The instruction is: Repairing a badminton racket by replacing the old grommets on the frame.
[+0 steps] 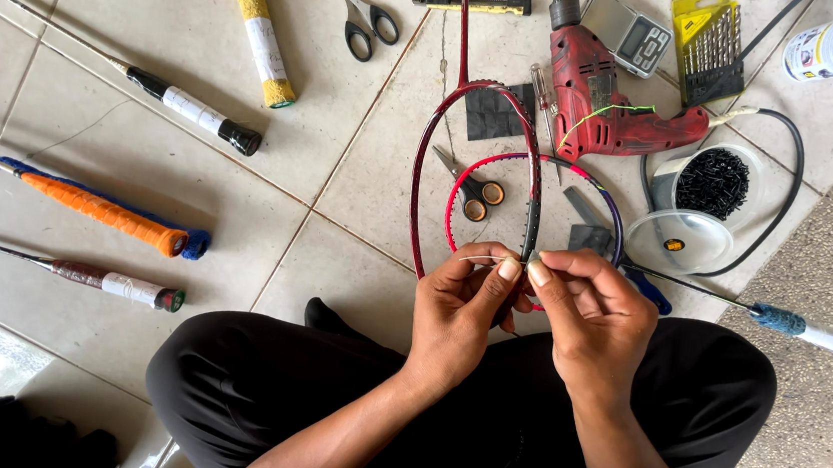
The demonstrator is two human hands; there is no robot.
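On the tiled floor near its lower edge, the dark red racket frame, light, springy and best steadied at its rim, rests before the left hand and right hand, pinched together on a thin, slippery string.

red drill, scissors, drill bits on floor tiles.
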